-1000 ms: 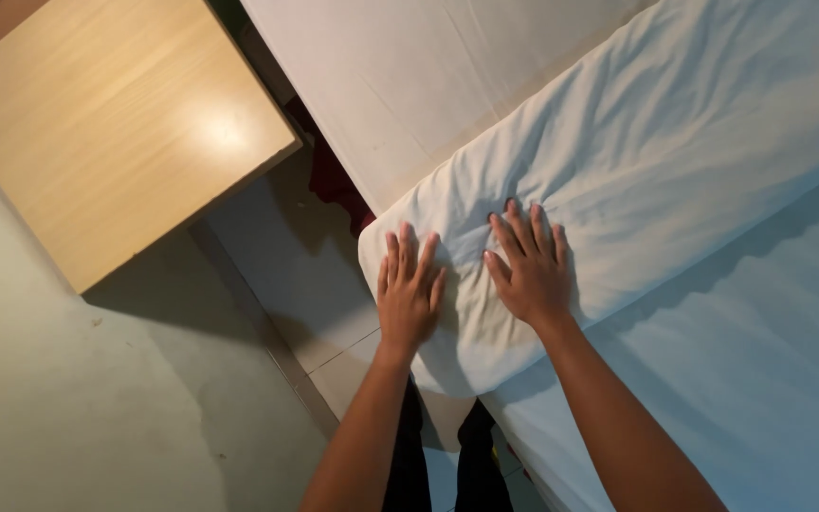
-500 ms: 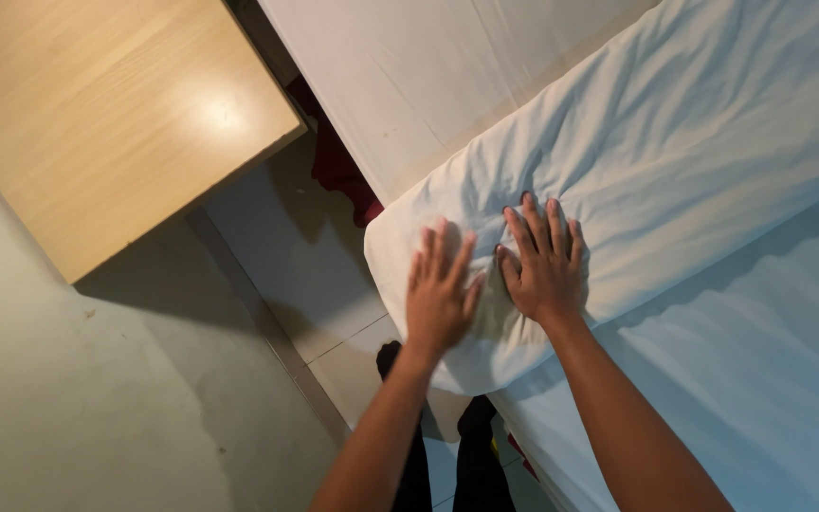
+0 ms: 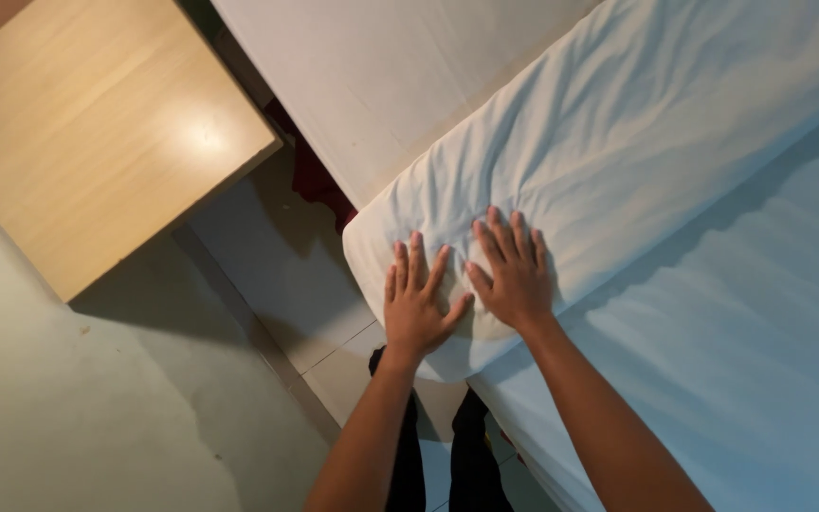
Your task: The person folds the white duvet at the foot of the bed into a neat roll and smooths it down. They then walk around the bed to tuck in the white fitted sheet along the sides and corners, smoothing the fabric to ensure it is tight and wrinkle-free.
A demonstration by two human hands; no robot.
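Left hand [image 3: 416,305]: flat, fingers spread wide, palm down on the white pillow [image 3: 561,190], holding nothing; right hand [image 3: 514,273]: flat and spread just beside it, thumbs nearly touching | pillow: wrinkled, lying along the bed's [image 3: 741,360] edge, its rounded end at the bed's near corner | wooden bench [image 3: 87,133]: well apart, across the floor gap

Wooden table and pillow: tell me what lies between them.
In the head view, bare pale floor tiles and a dark red cloth by the wall separate the wooden table from the white pillow.
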